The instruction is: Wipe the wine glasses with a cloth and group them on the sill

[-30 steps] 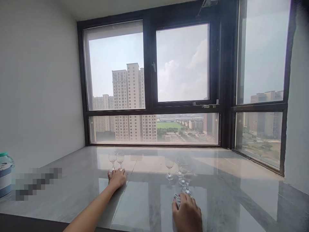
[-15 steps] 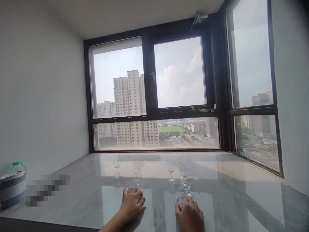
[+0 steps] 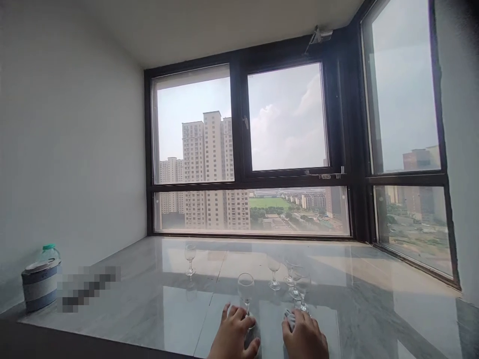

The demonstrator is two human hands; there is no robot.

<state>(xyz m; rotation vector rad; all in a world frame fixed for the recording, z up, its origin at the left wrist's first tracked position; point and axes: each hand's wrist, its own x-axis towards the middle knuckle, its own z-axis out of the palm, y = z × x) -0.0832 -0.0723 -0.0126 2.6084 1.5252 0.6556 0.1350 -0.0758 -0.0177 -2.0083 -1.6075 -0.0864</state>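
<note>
A small stemmed glass (image 3: 246, 291) stands upright at the near edge of the marble counter (image 3: 149, 309); the left hand (image 3: 234, 336) curls around its foot, fingers loosely closed on the base; just right, the right hand (image 3: 305, 339) lies flat beside a cluster of glasses (image 3: 295, 281); a lone glass (image 3: 190, 258) stands farther left; a striped container (image 3: 39, 286) sits far left.

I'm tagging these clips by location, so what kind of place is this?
Probably a high-rise flat's bay window: a polished marble ledge beneath dark-framed windows, tower blocks outside, small stemmed glasses by both hands.
</note>
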